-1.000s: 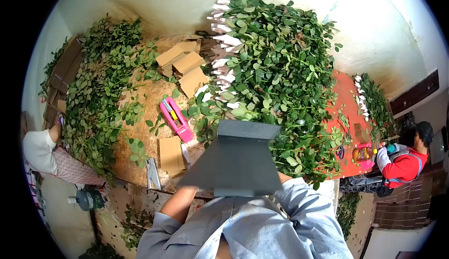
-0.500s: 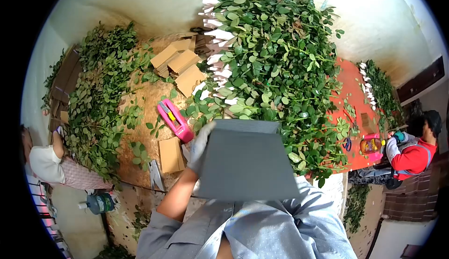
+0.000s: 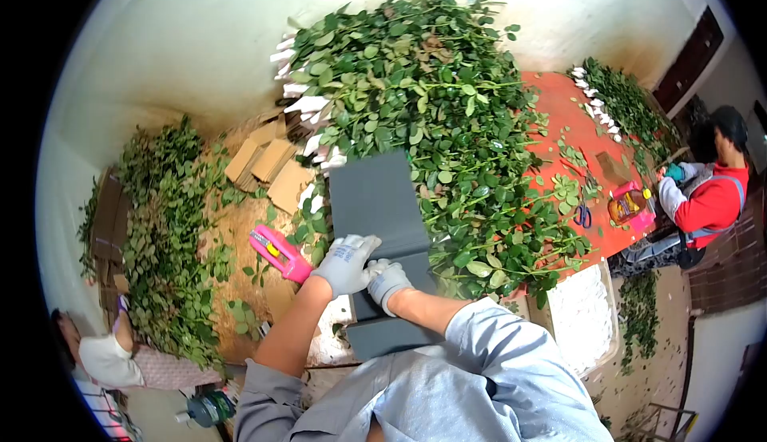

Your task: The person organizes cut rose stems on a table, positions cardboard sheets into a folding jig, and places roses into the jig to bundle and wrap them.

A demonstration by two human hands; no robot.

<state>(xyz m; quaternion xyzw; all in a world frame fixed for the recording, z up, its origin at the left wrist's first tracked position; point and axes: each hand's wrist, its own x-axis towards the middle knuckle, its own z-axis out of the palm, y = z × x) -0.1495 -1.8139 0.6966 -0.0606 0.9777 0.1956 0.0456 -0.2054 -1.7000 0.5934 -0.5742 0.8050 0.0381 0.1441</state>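
Observation:
A dark grey folded sheet (image 3: 375, 198) lies in front of my body, its upper panel reaching over the edge of the large pile of leafy stems (image 3: 431, 91). My left hand (image 3: 346, 264), in a pale glove, rests on the sheet's left edge near its middle, fingers pointing right and closed together. Beside it, almost touching, my right hand (image 3: 388, 284), also gloved, is curled on the sheet. What the fingertips of both hands pinch is too small to make out. A pink stapler-like tool (image 3: 280, 253) lies left of my left hand.
Cardboard pieces (image 3: 272, 160) lie on the wooden table (image 3: 227, 241). More leafy stems (image 3: 164, 226) are at left, near another person (image 3: 116, 360). At right are a red table (image 3: 551, 107), scissors (image 3: 582, 216), a bottle (image 3: 627, 206), a person in red (image 3: 711, 202) and a white-filled bin (image 3: 582, 318).
The grey sheet has been lowered and opened out, its upper panel now flat against the stems. Both gloved hands have come together on its middle. The view has turned and shifted right.

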